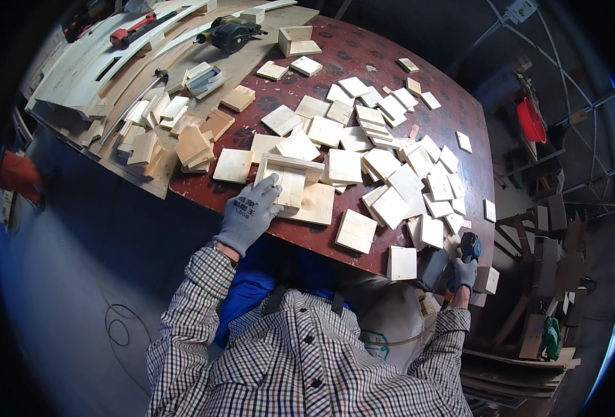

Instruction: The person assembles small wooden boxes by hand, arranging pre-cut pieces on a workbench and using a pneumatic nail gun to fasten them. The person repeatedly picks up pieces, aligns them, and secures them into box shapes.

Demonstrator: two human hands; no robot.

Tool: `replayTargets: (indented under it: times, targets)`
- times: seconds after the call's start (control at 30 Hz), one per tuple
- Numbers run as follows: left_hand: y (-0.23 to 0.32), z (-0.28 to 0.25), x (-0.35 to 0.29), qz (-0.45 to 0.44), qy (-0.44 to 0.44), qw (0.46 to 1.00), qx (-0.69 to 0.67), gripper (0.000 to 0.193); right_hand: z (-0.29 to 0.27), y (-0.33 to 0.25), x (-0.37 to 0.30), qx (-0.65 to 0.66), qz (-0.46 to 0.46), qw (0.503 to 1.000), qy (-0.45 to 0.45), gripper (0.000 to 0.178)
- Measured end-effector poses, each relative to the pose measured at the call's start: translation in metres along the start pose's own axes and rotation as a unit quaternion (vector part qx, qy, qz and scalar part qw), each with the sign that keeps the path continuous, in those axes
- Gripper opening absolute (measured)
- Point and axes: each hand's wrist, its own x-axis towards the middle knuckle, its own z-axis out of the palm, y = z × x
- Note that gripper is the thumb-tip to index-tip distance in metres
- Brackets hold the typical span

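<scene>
My left hand (247,214), in a grey work glove, grips the near left side of a small open wooden box (293,182). Its thumb and fingers lie over the box's edge. Under and beside the box is a flat square wooden board (316,203) at the table's front edge. Far to the right, my gloved right hand (464,275) is closed around the handle of a dark power tool (471,246), which looks like a nail gun. The tool rests at the table's right front corner beside small wooden blocks. Its lower parts are partly hidden by my hand.
Many loose square wooden pieces (406,187) cover the dark red table (203,186). At the back left lie a red tool (132,31), a black-and-green power tool (231,35), a hammer (161,74) and long boards. Wood scraps (544,278) and a red basin (530,119) are at the right.
</scene>
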Motion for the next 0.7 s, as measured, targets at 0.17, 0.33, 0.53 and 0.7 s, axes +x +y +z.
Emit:
replayTargets:
  times: [0.17,0.33,0.53,0.7]
  targets:
    - [0.001,-0.008,-0.002,-0.023,-0.017,1.0,0.002,0.037,-0.066,-0.026,-0.065,0.158,-0.019,0.987,-0.029,0.044]
    - [-0.009,-0.005,-0.005,0.002,0.0,1.0,0.017,0.037,-0.154,-0.086,-0.182,0.384,-0.099,0.918,0.021,0.015]
    - [-0.01,-0.008,-0.002,0.029,0.013,0.999,0.026,0.04,-0.198,-0.209,-0.27,0.56,-0.077,0.785,-0.254,0.012]
    - [-0.015,-0.002,-0.002,0.033,0.02,0.999,0.009,0.042,-0.145,-0.314,-0.272,0.436,-0.163,0.751,-0.468,0.023]
